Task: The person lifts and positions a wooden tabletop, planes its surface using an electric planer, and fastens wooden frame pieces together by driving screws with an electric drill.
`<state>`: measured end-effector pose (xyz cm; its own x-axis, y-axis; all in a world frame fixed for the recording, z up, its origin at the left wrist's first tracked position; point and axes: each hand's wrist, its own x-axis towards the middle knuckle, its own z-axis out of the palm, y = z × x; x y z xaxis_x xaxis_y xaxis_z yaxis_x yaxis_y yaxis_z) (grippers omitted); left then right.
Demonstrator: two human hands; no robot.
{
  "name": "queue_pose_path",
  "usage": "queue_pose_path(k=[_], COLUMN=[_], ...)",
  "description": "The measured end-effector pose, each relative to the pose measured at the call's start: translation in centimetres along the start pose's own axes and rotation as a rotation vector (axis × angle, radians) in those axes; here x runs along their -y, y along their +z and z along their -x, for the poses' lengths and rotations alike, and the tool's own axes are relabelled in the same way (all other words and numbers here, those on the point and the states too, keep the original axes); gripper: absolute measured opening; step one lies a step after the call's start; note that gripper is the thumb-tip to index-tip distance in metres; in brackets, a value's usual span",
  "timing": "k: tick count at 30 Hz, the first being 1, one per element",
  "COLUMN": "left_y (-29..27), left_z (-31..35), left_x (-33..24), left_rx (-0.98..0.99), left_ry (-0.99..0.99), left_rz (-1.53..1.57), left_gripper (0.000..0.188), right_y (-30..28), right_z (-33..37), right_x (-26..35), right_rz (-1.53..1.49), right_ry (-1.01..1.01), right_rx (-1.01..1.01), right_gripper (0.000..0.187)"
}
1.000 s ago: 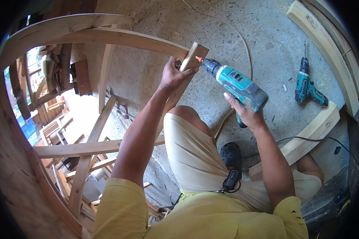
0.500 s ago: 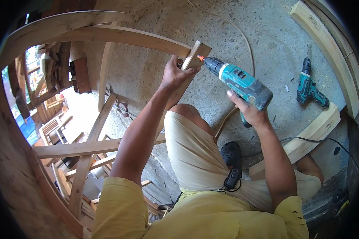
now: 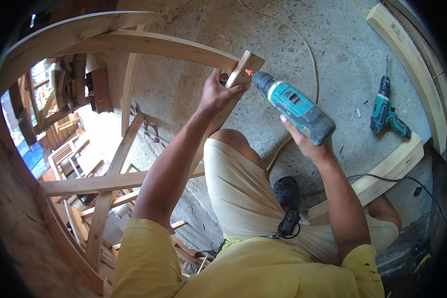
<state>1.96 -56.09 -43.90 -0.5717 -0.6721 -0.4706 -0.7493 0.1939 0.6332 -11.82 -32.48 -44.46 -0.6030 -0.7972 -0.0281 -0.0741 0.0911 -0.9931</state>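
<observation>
My right hand (image 3: 308, 144) is wrapped round the grip of a teal and black cordless drill (image 3: 297, 107). Its orange-tipped end touches, or nearly touches, a short wooden block (image 3: 253, 62) at the corner of a timber frame. Closed on the upright wooden board (image 3: 228, 109) just below that corner is my left hand (image 3: 217, 94), its fingers partly hidden behind the wood. A small dark object shows beside its fingertips, too small to name. A long wooden rail (image 3: 169, 48) runs left from the block.
A second teal drill (image 3: 386, 109) with a long bit lies on the concrete floor to the right. Thick timber beams (image 3: 407, 64) lie beyond it. A cable (image 3: 308, 47) crosses the floor. Crossed wooden slats (image 3: 100, 185) stand at my left, with stacked wood pieces behind.
The drill's rear end has swung slightly left and down, and its grip is now more hidden under the body. My left hand keeps its place on the board.
</observation>
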Motion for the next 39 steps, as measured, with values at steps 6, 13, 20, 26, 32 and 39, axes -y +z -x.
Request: queue_pose_path(k=[6, 13, 20, 26, 32, 39], left_y=[0.0, 0.3, 0.7, 0.3, 1.0, -1.4], left_z=[-0.1, 0.0, 0.2, 0.7, 2.0, 6.5], left_x=[0.4, -0.1, -1.2, -0.6, -1.3, -3.1], left_rx=[-0.007, -0.013, -0.018, -0.061, -0.28, -0.138], left_ry=[0.019, -0.015, -0.06, 0.06, 0.023, -0.162], left_rz=[-0.026, -0.022, -0.088, 0.017, -0.262, 1.239], left_gripper=[0.073, 0.07, 0.064, 0.067, 0.076, 0.048], right_y=[-0.4, -0.7, -1.2, -6.5, -11.2, -12.1], right_z=[-0.6, -0.7, -0.1, 6.0, 13.6, 16.9], right_x=[-0.2, -0.3, -1.0, -0.8, -5.1, -11.0], right_rz=[0.088, 0.07, 0.103, 0.093, 0.769, 0.977], right_ry=[-0.061, -0.014, -0.005, -0.051, 0.223, 0.216], right_rx=[0.037, 0.056, 0.095, 0.005, 0.26, 0.262], right_gripper=[0.01, 0.014, 0.014, 0.029, 0.066, 0.066])
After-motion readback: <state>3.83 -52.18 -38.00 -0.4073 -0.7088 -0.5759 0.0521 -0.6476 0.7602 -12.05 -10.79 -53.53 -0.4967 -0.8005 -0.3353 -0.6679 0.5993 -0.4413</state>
